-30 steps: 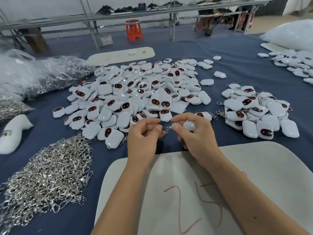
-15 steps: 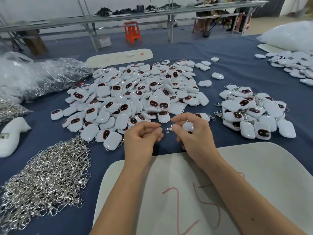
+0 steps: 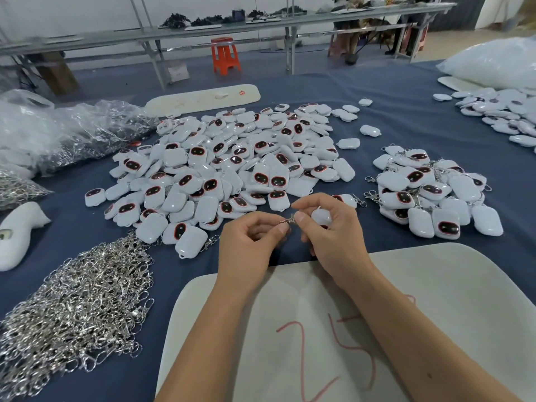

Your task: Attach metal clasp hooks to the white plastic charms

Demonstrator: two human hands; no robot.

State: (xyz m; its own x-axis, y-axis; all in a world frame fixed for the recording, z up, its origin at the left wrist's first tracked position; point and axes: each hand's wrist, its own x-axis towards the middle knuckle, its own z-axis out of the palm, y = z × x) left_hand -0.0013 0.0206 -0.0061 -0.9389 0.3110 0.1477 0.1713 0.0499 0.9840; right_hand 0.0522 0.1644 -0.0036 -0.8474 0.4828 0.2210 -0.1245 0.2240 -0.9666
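Nothing moved: hands (image 3: pixel 290 230) pinch clasp hook (image 3: pixel 287 221) before charm pile (image 3: pixel 232 169).

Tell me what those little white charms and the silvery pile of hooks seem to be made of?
The white charms look like glossy moulded plastic: smooth rounded shells with bright highlights, and dark shiny oval insets rimmed in red. The clasp hooks look like polished metal, probably plated steel or alloy: thin, silvery, glinting all over. The exact metal cannot be told.

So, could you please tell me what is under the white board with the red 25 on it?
The white board lies on the blue cloth, which shows all round its far edge. Whatever else is under it is covered; the forearms hide part of its top.
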